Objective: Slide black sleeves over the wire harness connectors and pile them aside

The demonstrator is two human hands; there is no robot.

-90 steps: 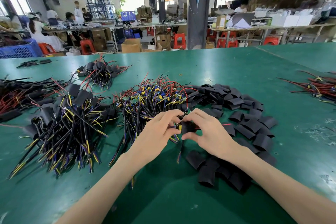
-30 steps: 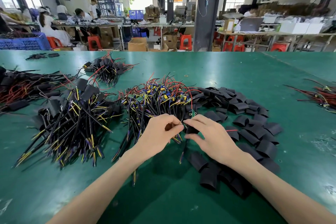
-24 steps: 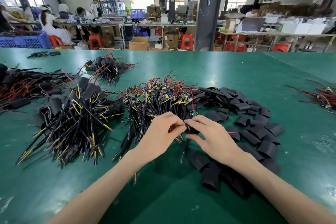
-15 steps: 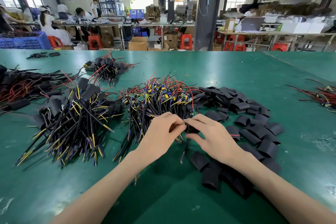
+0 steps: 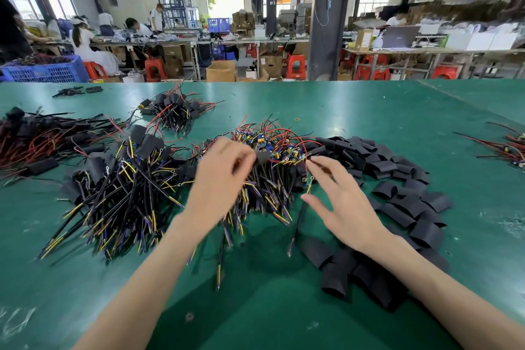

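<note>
A black sleeve [image 5: 262, 157] is pinched at the fingertips of the left hand [image 5: 224, 179], held just above the middle heap of bare harnesses [image 5: 272, 187]. That hand is pretty blurred, so the exact finger placement can't be made out, but the fingers are seen curled in round the sleeve. The right hand [image 5: 343, 204] is spread open and empty, palm down, just right of the same heap and apart from the sleeve. One single black wire [image 5: 298, 216] with a ring terminal at its far end is laid on the table beside the right thumb, running near to far.

The whole lot is spread out on a green table [image 5: 369, 111]. The loose sleeves [image 5: 377, 165] are scattered in a long curve on the right, from the far side of the bare heap round to the near side under the right forearm. On the left, a big sleeved pile [image 5: 127, 187] is fanned out, black sleeves at its far end and yellow and blue wire tips pointed near. A smaller bundle [image 5: 173, 111] is parked further back, and a red-wired pile [image 5: 37, 136] is stacked at the far left edge. A few more red harnesses [image 5: 505, 148] are seen at the right edge. Beyond the table, a blue crate [image 5: 42, 71] is set on the left.
</note>
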